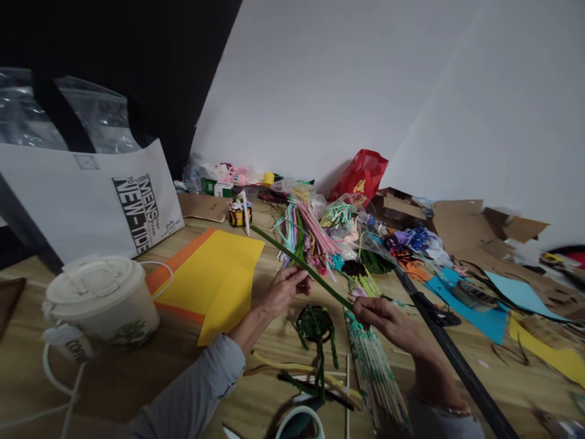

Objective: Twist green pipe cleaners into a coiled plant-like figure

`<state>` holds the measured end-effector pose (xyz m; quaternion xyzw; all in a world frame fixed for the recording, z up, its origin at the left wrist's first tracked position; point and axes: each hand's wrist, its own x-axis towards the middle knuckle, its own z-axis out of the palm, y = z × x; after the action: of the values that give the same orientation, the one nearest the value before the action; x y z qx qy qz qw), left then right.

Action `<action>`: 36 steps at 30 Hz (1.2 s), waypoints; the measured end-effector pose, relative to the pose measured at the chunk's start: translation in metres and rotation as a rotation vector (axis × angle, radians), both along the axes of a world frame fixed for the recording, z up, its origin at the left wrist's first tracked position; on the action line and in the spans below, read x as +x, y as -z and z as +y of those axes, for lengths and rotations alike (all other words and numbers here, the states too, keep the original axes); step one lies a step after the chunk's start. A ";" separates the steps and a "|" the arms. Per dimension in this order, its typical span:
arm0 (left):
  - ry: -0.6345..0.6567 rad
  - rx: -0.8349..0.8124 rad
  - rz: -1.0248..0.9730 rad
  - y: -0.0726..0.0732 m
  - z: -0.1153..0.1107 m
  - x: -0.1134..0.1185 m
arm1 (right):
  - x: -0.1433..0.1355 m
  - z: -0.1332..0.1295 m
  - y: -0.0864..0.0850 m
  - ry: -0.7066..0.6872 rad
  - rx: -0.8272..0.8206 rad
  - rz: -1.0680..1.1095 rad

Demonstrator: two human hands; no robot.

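Note:
A long green pipe cleaner (277,246) is stretched between my two hands, slanting down from upper left to right. The fingers of my left hand (284,292) are closed on its middle part. My right hand (381,314) pinches its lower right end. Just below my hands lies a dark green round piece (315,323) that looks made of twisted pipe cleaners, with strands hanging from it. Nearer to me, loose yellow and brown pipe cleaners (292,368) lie across each other. A bundle of thin sticks in clear green-patterned wrap (377,372) rests under my right hand.
Yellow paper (228,262) lies left, beside a white lidded pot (103,299) with a cord and a large white bag (77,195). Colourful pipe cleaners (311,235) are heaped behind. A black bar (457,366) crosses the right side. A ring-shaped roll (299,414) is near me.

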<state>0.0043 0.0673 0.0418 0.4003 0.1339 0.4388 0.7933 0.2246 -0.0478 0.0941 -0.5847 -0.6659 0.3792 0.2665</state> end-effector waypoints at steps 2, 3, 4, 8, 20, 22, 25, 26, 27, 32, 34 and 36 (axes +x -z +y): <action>-0.016 -0.006 0.023 0.003 0.001 0.001 | 0.004 0.002 0.006 0.009 0.001 0.025; -0.021 -0.002 0.039 0.005 0.002 0.001 | 0.006 0.003 0.008 0.019 -0.002 0.040; -0.029 0.000 0.055 0.006 0.003 0.001 | 0.007 0.005 0.010 0.035 -0.008 0.061; -0.073 -0.024 0.071 0.015 0.006 0.004 | 0.006 0.010 0.015 0.171 0.029 0.223; -0.084 -0.157 -0.002 0.020 -0.002 0.015 | -0.035 0.027 0.040 0.463 0.105 0.775; -0.066 -0.140 0.000 0.020 -0.005 0.018 | -0.045 0.027 0.042 0.446 0.078 0.861; -0.037 -0.110 0.006 0.019 -0.012 0.020 | -0.057 0.028 0.045 0.414 0.047 0.949; -0.027 -0.099 0.013 0.018 -0.014 0.021 | -0.059 0.029 0.046 0.408 0.042 0.957; -0.017 -0.087 0.021 0.017 -0.015 0.021 | -0.060 0.030 0.048 0.405 0.038 0.958; 0.024 -0.025 0.065 0.013 -0.019 0.019 | -0.056 0.032 0.049 0.440 0.050 0.958; 0.009 -0.028 0.083 0.012 -0.018 0.017 | -0.053 0.031 0.048 0.469 0.057 0.963; 0.002 -0.017 0.103 0.012 -0.017 0.016 | -0.050 0.030 0.048 0.499 0.066 0.968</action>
<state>0.0203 0.0498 0.0301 0.4159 0.1780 0.4156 0.7891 0.1742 -0.0176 0.0463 -0.4748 -0.3197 0.5093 0.6426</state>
